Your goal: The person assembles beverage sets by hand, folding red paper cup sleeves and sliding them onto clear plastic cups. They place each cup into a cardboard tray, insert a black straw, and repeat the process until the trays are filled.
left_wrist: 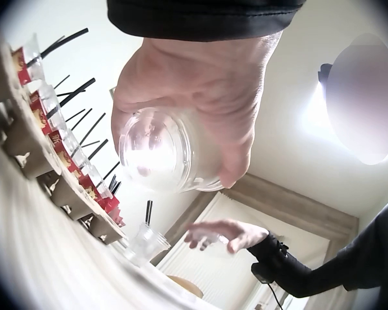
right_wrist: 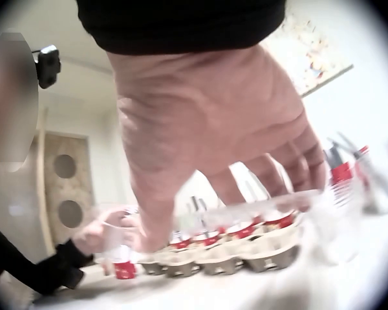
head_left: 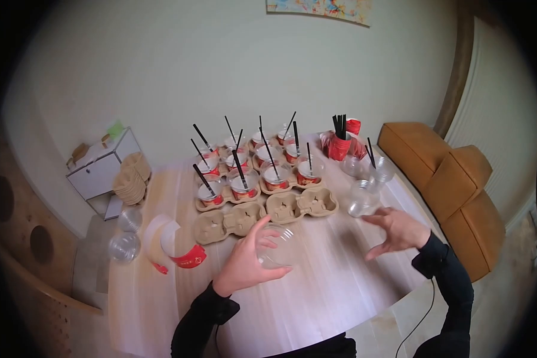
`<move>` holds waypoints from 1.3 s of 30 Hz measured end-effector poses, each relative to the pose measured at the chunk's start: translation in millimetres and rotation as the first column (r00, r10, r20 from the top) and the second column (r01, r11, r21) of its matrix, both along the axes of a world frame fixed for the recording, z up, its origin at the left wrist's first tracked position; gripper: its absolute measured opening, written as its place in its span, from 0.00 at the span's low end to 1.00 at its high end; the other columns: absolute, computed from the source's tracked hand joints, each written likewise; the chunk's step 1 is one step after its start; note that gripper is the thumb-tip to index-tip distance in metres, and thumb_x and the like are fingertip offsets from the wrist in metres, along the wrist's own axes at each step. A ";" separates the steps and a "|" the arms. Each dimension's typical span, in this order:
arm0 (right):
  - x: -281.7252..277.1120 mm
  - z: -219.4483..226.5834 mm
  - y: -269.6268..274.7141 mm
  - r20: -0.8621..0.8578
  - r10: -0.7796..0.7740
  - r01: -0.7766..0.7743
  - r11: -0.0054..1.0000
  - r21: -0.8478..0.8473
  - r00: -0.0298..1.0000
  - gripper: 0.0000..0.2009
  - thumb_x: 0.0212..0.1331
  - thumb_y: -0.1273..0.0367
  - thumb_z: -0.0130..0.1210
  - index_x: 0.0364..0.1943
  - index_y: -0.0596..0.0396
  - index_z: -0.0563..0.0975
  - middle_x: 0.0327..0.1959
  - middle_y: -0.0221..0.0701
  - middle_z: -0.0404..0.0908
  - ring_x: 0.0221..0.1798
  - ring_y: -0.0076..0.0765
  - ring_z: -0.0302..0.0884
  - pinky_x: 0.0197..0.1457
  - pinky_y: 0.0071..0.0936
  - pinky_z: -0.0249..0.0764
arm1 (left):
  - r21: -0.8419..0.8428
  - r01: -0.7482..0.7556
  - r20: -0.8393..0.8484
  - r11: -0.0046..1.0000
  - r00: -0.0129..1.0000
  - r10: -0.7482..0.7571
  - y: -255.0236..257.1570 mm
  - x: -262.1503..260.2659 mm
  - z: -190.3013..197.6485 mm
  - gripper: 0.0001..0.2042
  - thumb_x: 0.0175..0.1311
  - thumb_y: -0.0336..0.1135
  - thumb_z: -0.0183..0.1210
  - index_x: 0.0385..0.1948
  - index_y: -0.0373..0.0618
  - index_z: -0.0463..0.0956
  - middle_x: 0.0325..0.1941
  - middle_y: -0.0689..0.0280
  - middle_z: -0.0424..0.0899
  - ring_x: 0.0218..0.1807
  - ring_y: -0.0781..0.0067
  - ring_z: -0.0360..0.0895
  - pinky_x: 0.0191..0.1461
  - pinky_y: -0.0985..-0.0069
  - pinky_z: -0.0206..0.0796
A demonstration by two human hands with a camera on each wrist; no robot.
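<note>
My left hand point(head_left: 267, 250) grips a clear plastic cup point(head_left: 280, 241) just above the wooden table point(head_left: 316, 298), in front of two empty cardboard cup carriers point(head_left: 230, 221). In the left wrist view the fingers and thumb of that hand point(left_wrist: 200, 97) wrap round the cup point(left_wrist: 161, 152), whose mouth faces the camera. My right hand point(head_left: 383, 232) hovers with fingers spread and holds nothing, just in front of a stack of clear cups point(head_left: 364, 200). The right wrist view shows the same hand point(right_wrist: 233, 142) spread above the carriers point(right_wrist: 233, 255).
Behind the empty carriers, several carriers hold red-sleeved cups with black straws point(head_left: 244, 173). A red holder of straws point(head_left: 340, 143) stands at the back right. Red sleeves point(head_left: 188, 256), clear lids point(head_left: 125, 246) and stacked trays point(head_left: 131, 179) lie left. An orange sofa point(head_left: 453, 179) is at the right.
</note>
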State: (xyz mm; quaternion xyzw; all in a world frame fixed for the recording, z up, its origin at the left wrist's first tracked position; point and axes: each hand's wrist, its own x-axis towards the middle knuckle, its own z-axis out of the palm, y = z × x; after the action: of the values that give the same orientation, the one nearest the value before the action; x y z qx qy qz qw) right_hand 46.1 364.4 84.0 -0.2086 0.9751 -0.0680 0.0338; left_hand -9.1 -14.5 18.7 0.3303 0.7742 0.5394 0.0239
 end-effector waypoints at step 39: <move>-43.9 -98.4 -239.6 -0.191 0.393 -0.434 0.856 -0.281 0.900 0.42 0.48 0.46 0.64 0.68 0.49 0.68 0.56 0.47 0.71 0.58 0.58 0.69 0.59 0.48 0.69 | -0.626 -0.580 -0.470 0.521 0.814 0.341 -175.0 -11.6 -41.0 0.09 0.58 0.30 0.63 0.39 0.40 0.85 0.40 0.55 0.85 0.53 0.51 0.78 0.60 0.60 0.67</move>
State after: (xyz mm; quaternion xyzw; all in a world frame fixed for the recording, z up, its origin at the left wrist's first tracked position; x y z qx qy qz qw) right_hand 2.1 124.8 -14.4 -0.4198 0.8837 -0.2013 -0.0483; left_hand -20.7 -189.5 -22.3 0.1458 0.9785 0.1050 -0.1016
